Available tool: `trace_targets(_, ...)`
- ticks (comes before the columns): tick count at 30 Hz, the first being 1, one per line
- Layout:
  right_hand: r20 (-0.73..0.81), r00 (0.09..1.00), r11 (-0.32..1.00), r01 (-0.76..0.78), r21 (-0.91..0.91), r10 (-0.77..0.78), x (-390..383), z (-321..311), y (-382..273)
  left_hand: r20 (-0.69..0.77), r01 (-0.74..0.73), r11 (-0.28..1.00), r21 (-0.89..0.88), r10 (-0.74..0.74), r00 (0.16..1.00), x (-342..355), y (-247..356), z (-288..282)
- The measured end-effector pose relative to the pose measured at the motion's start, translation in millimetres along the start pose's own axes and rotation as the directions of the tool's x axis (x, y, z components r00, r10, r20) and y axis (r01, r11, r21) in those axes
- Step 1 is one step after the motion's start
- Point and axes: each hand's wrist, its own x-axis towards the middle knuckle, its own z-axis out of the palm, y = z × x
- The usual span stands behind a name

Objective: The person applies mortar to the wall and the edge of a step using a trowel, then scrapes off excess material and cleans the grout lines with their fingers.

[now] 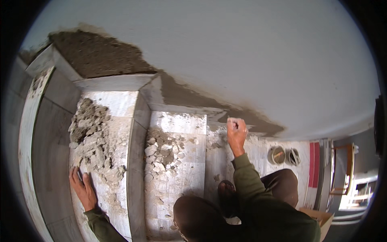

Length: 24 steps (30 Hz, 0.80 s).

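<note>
Rubble (93,141) lay beside the left hand (83,188), spread wide over a tiled step (123,103); the right hand (236,133) curled near mortar (177,92), any held object indiscernible.

I get 1 L hand (83,189) + 1 R hand (237,134), i.e. 2 bare hands; 2 green sleeves (248,174); 1 foot (227,195); 2 rubble heaps (94,141), indiv. chunks too many for me to tally; 1 round bucket (271,157); 1 other container (297,155), type unclear on my remote feed; 1 cardboard box (323,218).
</note>
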Motion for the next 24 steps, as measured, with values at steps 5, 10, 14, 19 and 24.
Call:
trace_targets(5, 0.323, 0.921, 0.810, -0.354, 0.467, 0.217, -21.7, 33.4, -78.0, -0.006, 0.027, 1.000, -0.006, -0.027, 1.000, -1.9, -1.6, -2.8)
trace_targets(10, 0.554, 0.750, 0.464, -0.660, 0.591, 0.361, -30.7, 93.7, -129.0, -0.056, 0.053, 0.999, -0.009, -0.053, 0.997, -1.4, -5.4, -0.8)
trace_targets(14, 0.677, 0.595, 0.212, -0.797, 0.565, 0.434, -26.5, 126.7, -153.2, -0.116, 0.091, 0.995, 0.045, -0.085, 0.990, -1.1, -12.1, 0.9)
trace_targets(19, 0.717, 0.479, 0.052, -0.846, 0.530, 0.507, -23.2, 158.7, -154.5, -0.120, 0.090, 0.989, 0.116, -0.076, 0.990, 2.8, -10.6, 4.3)
trace_targets(24, 0.683, 0.461, 0.033, -0.841, 0.540, 0.567, -27.7, 172.9, -156.3, -0.110, 0.111, 0.985, 0.131, -0.096, 0.989, 2.1, -12.0, 3.8)
